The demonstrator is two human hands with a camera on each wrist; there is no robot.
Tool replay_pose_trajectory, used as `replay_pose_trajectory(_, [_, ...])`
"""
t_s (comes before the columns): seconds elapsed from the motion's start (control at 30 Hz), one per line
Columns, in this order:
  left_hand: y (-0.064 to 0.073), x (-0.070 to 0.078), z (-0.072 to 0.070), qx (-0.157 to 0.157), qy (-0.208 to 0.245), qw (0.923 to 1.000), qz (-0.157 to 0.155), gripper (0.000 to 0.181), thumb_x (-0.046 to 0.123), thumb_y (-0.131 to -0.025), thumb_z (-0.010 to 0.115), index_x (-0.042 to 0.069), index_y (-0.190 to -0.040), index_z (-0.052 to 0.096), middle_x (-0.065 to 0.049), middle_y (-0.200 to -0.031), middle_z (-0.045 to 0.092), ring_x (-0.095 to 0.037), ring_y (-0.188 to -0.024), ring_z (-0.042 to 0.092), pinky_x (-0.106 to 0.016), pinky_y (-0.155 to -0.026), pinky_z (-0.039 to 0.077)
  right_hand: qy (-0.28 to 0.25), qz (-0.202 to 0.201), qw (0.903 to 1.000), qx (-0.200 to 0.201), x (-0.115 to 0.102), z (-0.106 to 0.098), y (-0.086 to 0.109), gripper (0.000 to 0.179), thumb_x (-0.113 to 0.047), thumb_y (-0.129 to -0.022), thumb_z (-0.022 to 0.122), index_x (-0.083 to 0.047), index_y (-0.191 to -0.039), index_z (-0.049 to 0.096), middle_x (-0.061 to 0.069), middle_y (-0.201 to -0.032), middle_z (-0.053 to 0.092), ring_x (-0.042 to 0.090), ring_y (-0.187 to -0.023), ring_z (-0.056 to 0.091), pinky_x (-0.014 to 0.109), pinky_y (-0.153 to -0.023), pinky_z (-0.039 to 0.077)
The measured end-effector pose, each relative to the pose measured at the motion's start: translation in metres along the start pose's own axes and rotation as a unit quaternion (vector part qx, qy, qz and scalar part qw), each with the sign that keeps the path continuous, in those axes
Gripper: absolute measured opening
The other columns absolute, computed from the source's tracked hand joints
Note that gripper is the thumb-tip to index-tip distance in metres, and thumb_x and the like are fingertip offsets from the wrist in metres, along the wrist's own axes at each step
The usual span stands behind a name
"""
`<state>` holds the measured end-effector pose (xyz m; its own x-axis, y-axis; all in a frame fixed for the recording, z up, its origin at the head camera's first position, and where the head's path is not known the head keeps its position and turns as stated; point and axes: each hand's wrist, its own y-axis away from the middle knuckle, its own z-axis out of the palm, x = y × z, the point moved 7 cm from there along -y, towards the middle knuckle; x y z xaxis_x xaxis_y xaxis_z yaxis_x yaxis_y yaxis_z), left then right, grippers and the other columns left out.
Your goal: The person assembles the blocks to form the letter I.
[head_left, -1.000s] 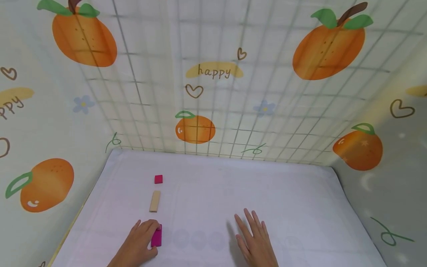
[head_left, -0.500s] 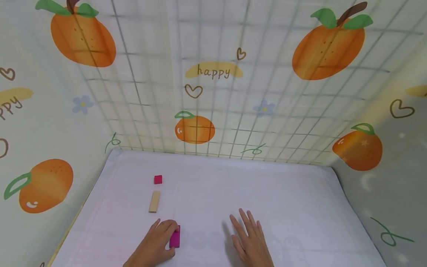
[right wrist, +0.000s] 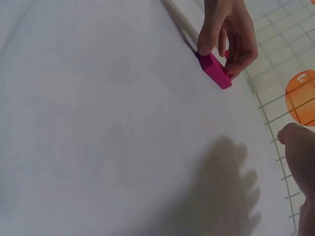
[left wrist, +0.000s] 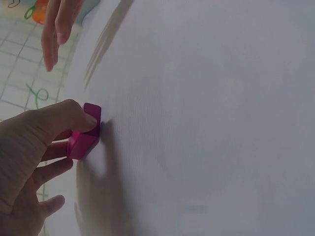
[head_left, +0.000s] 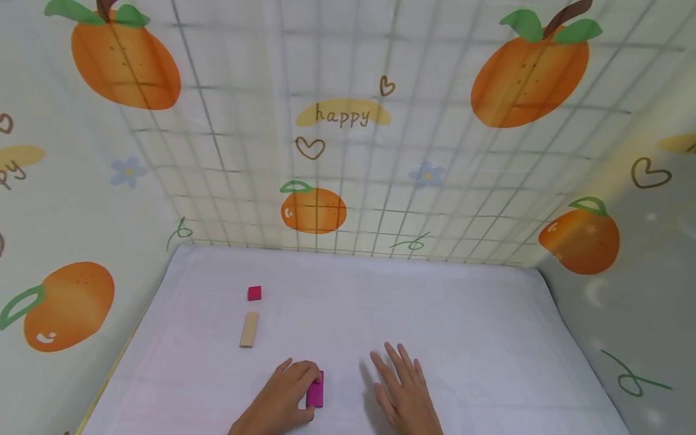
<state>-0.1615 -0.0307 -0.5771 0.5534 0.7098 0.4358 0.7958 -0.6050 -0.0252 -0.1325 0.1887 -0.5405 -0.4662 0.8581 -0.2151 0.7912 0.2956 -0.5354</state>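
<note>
Between thumb and fingers, my left hand (head_left: 285, 393) pinches a magenta rectangular block (head_left: 316, 389) near the front of the white table. The left wrist view shows the thumb pressed on one end of this block (left wrist: 87, 133). To the right, my right hand (head_left: 406, 393) hovers over the table with its fingers spread and nothing in them, casting a shadow. A plain wooden block (head_left: 249, 330) lies flat behind and left of the left hand. Farther back sits a small red block (head_left: 254, 293).
The table (head_left: 435, 314) has a white cover. A printed cloth wall (head_left: 359, 163) with oranges and grid lines stands behind it, with similar cloth at the left and right sides.
My left hand has moved to the right with the magenta block, away from the line of the wooden and red blocks. The right hand has shifted slightly left, still spread.
</note>
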Motion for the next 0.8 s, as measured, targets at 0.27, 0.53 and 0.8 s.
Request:
replay_pose_trajectory(0.27, [-0.012, 0.012, 0.003, 0.009, 0.024, 0.9995, 0.021, 0.039, 0.028, -0.081, 0.080, 0.025, -0.112, 0.055, 0.012, -0.123, 0.057, -0.010, -0.121, 0.051, -0.052, -0.113, 0.033, -0.005, -0.010, 0.9999, 0.010, -0.003, 0.001, -0.001, 0.044, -0.037, -0.100, 0.052, -0.017, -0.139, 0.059, 0.015, -0.141, 0.055, 0.041, -0.131, 0.047, 0.070, -0.092, 0.040])
replay_pose_trajectory(0.53, [-0.027, 0.031, 0.005, 0.041, 0.026, 0.9964, 0.069, 0.043, 0.029, -0.080, 0.082, 0.024, -0.114, 0.057, 0.012, -0.123, 0.059, -0.012, -0.122, 0.053, -0.050, -0.111, 0.036, -0.003, -0.013, 0.9998, -0.015, -0.004, 0.004, 0.001, 0.058, -0.025, -0.083, 0.072, -0.017, -0.138, 0.059, 0.013, -0.138, 0.057, 0.039, -0.130, 0.049, 0.070, -0.093, 0.039])
replay_pose_trajectory(0.8, [-0.033, 0.036, 0.016, 0.024, 0.021, 0.9974, 0.064, 0.045, 0.035, -0.084, 0.079, 0.027, -0.121, 0.056, 0.013, -0.129, 0.057, -0.011, -0.125, 0.051, -0.048, -0.112, 0.036, 0.011, -0.028, 0.9981, -0.054, -0.006, 0.014, 0.008, 0.051, -0.036, -0.086, 0.072, -0.019, -0.133, 0.063, 0.004, -0.127, 0.064, 0.032, -0.124, 0.055, 0.058, -0.111, 0.031])
